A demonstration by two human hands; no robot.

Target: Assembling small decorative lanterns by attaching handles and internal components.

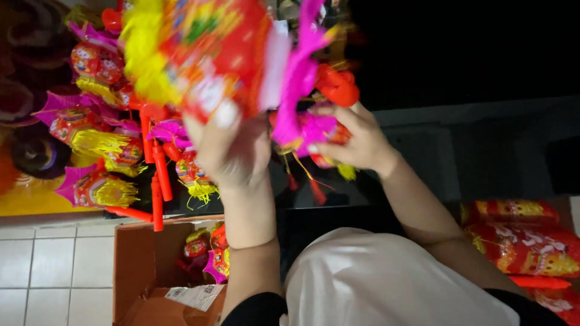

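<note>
**Paper lantern lifted in both hands**

The paper lantern (205, 48), red and yellow with pink fringe, is raised above the cardboard box (145, 265). It looks light, crushable; best held by its stiff edges. Left hand (232, 151) closed on its lower edge. Right hand (356, 142) pinches what seems, through blur, its pink tassel (302, 78).

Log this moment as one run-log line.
left hand: grips red-yellow paper lantern | right hand: grips pink lantern | below: cardboard box with lanterns | floor: white tiles
</note>
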